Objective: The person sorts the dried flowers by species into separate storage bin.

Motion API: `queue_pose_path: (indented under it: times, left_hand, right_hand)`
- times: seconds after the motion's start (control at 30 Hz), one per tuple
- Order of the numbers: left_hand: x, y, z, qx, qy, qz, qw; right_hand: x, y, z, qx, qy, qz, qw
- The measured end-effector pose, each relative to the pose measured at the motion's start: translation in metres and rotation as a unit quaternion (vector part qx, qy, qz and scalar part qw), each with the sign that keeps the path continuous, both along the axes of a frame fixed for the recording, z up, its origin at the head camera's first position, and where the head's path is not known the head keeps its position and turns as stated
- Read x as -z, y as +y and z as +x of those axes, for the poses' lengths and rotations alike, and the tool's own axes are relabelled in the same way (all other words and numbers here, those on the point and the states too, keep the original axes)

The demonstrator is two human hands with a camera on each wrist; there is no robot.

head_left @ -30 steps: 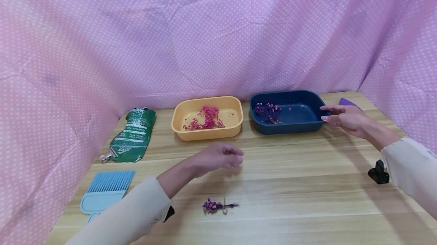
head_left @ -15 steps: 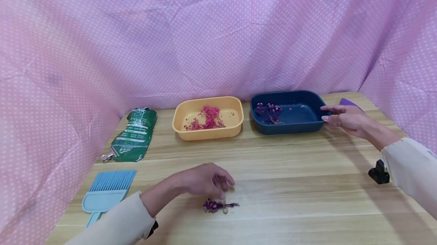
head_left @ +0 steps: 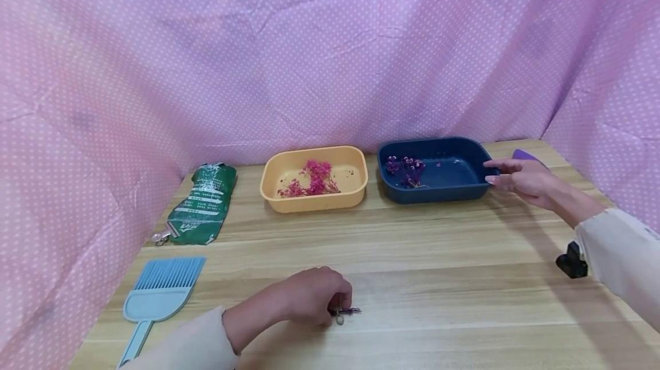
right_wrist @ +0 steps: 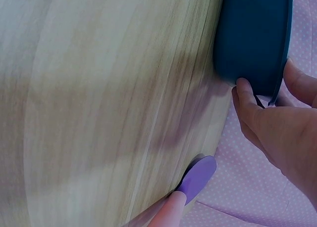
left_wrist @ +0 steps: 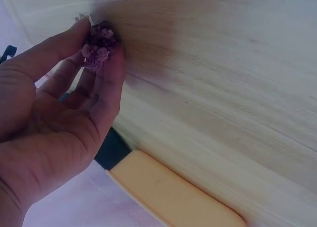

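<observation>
In the head view my left hand (head_left: pixel 315 295) is low over the near middle of the table. Its thumb and fingers pinch a small bunch of dried purple flowers (left_wrist: pixel 99 46); the stems (head_left: pixel 353 311) and a loop of twine stick out to the right, while the blossoms are hidden from above. My right hand (head_left: pixel 528 182) touches the right end of a dark blue tray (head_left: pixel 438 193), fingers fairly straight against its wall. More purple flowers (head_left: pixel 409 170) lie in the left part of that tray.
Left of the blue tray stands a yellow tray (head_left: pixel 314 204) holding pink dried flowers (head_left: pixel 317 178). A green packet (head_left: pixel 203 204) with a metal clip and a light blue brush (head_left: pixel 160 295) lie at the left. A purple, rounded tool (right_wrist: pixel 199 176) lies beyond my right hand.
My left hand has come down toward me onto the purple flower bunch and now pinches it. The right hand has stayed at the blue tray.
</observation>
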State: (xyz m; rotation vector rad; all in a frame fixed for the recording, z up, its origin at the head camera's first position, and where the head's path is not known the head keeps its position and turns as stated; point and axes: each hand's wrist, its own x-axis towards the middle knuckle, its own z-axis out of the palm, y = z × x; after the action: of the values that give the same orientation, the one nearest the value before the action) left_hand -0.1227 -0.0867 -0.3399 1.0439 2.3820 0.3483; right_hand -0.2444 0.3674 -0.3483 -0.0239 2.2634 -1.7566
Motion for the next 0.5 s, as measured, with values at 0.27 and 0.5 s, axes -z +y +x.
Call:
queue_pose_path:
  times: [0.27,0.5]
  left_hand:
    - [0.004,-0.006,-0.005,-0.012,-0.045,0.046,0.9978]
    - [0.004,-0.013,-0.025,-0.152,-0.226,0.147,0.9510]
  right_hand:
    - [-0.001,0.000,0.000,0.001,-0.003,0.003,1.0000]
    - [-0.001,0.000,-0.001,0.001,-0.004,0.000,1.0000]
